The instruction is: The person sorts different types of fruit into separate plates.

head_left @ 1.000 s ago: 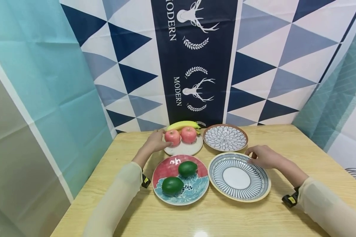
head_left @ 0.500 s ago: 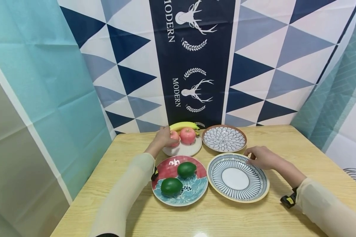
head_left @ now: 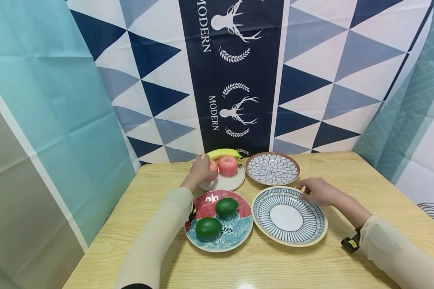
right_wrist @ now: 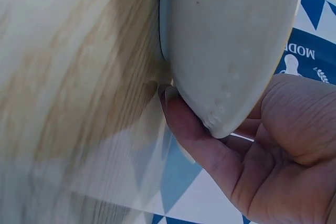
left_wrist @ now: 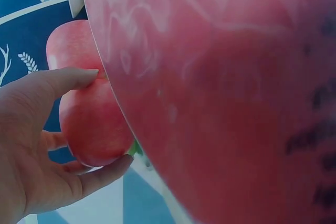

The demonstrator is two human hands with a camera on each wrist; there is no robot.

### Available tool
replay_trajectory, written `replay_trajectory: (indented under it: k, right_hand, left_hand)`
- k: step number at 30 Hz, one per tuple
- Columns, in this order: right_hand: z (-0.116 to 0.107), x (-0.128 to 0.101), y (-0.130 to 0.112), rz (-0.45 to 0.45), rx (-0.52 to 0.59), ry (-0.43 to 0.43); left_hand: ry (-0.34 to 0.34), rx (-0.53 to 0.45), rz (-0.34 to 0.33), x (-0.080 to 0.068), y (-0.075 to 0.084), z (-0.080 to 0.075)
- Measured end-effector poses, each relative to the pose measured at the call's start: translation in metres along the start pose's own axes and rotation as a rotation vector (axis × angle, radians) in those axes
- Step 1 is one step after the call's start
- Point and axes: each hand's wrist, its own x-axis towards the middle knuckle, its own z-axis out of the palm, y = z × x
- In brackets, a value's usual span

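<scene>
— Wooden table against a wall hung with blue-and-white triangle cloth. What has the left hand got?

— It grips the near red apple, thumb on top and fingers curled underneath, as the left wrist view shows. That apple sits on the white plate at the far side, under the hand.

— Anything else on that plate?

— A second apple just beside the held one, on the side toward the right hand, and a banana lying behind both.

— And the right hand?

— It pinches the far rim of the striped plate: fingers tucked under the edge, thumb above, seen in the right wrist view.

— What lies between the hands?

— A small flower-patterned plate, just beyond the right hand. Nearer the person, under the left forearm, a red and blue plate carries two green fruits, touching the striped plate's rim or nearly so.
</scene>
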Motion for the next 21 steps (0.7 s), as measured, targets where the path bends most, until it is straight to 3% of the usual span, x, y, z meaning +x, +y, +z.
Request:
replay_trajectory:
  k: [7, 21]
  right_hand:
    - [0.0010, -0.0001, 0.0010, 0.001, -0.004, 0.003]
    - [0.0006, -0.0011, -0.0020, 0.013, -0.017, 0.005]
  left_hand:
    - [0.003, 0.012, -0.022, 0.0017, 0.0031, 0.0045]
    - [0.076, 0.026, 0.022, -0.0026, 0.0048, 0.0019]
